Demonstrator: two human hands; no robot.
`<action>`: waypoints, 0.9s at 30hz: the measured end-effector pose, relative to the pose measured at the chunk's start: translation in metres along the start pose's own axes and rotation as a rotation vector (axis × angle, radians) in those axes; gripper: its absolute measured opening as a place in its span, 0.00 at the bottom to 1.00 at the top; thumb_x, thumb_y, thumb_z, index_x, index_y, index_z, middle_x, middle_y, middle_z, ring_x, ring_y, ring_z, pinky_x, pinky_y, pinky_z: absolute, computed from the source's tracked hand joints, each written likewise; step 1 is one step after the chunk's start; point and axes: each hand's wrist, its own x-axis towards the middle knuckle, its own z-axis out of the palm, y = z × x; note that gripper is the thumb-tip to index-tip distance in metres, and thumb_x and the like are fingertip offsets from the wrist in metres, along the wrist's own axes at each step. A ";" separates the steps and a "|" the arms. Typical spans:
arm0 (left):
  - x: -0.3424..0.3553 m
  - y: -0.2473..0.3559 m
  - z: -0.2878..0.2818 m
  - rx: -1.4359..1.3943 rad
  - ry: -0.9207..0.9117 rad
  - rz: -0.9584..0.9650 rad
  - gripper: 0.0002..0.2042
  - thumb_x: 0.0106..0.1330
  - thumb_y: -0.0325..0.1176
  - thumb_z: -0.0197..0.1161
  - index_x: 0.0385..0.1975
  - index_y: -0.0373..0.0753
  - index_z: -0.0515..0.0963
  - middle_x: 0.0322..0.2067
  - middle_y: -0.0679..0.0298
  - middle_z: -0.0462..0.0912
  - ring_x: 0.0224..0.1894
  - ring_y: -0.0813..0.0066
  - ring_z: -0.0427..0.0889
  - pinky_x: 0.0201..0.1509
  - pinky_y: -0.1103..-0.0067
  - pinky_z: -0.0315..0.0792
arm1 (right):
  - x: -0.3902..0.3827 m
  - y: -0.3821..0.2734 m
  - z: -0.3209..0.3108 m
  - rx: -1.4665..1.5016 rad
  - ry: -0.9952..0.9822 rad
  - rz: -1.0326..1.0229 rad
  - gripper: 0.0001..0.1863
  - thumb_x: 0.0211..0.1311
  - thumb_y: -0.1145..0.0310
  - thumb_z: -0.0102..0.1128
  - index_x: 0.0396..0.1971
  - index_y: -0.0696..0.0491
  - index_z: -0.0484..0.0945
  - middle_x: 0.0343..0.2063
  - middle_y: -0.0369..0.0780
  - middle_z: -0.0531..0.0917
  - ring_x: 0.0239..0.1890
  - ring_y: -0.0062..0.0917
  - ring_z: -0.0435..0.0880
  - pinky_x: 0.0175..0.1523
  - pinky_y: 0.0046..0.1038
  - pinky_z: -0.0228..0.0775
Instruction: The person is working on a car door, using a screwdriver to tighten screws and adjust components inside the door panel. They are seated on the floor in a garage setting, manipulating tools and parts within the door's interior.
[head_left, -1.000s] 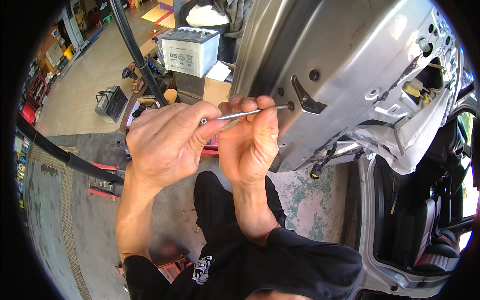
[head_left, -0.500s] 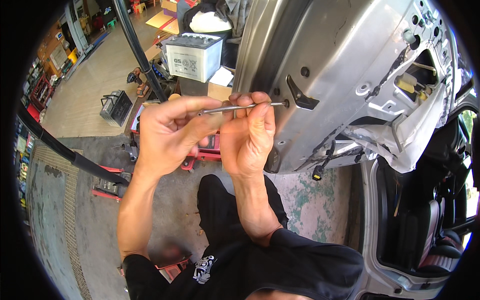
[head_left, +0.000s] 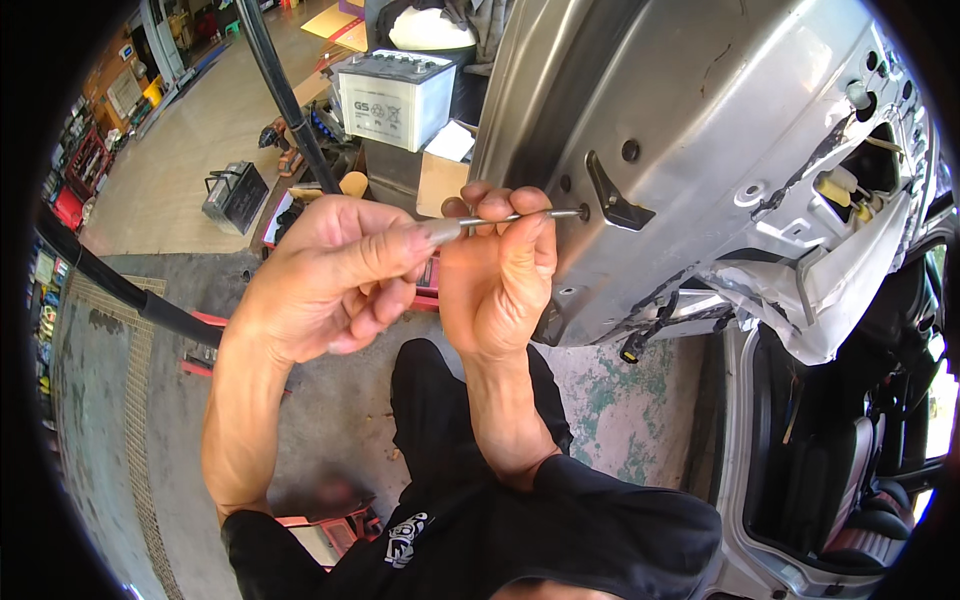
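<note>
My left hand (head_left: 330,275) pinches the near end of a thin metal rod tool (head_left: 515,217) between thumb and fingers. My right hand (head_left: 497,270) closes around the middle of the same rod, right beside the bare silver car door (head_left: 720,120). The rod's tip sits in a small hole (head_left: 583,212) in the door's edge face, just left of a black latch bracket (head_left: 612,197). A loose black connector (head_left: 630,350) dangles below the door's edge.
A white car battery (head_left: 395,95) stands on a box behind my hands. A black battery (head_left: 235,195) lies on the concrete floor to the left. A dark pole (head_left: 285,95) crosses the upper left. The car's open cabin with a seat (head_left: 850,480) is at the right.
Both hands and the rod have shifted up and right toward the door, and the rod's tip has gone from just short of the hole into it.
</note>
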 end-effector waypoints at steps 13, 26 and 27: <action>-0.002 -0.012 0.008 0.734 0.223 0.368 0.12 0.73 0.37 0.64 0.41 0.33 0.83 0.22 0.65 0.84 0.18 0.85 0.76 0.19 0.86 0.68 | 0.001 -0.005 0.003 0.015 0.031 0.035 0.12 0.77 0.62 0.53 0.50 0.53 0.78 0.43 0.40 0.84 0.52 0.31 0.77 0.61 0.39 0.67; 0.002 -0.018 -0.015 1.625 0.100 1.356 0.31 0.56 0.39 0.73 0.56 0.26 0.75 0.42 0.48 0.86 0.40 0.54 0.88 0.41 0.69 0.83 | -0.001 -0.003 0.004 0.128 0.039 0.057 0.12 0.75 0.60 0.56 0.48 0.52 0.80 0.40 0.38 0.85 0.48 0.29 0.78 0.59 0.37 0.67; 0.003 -0.016 -0.015 1.652 0.112 1.392 0.30 0.57 0.38 0.72 0.56 0.24 0.74 0.41 0.47 0.86 0.39 0.54 0.88 0.40 0.69 0.83 | -0.001 -0.004 0.006 0.140 0.044 0.067 0.12 0.75 0.60 0.56 0.48 0.51 0.80 0.40 0.38 0.85 0.48 0.28 0.78 0.59 0.37 0.67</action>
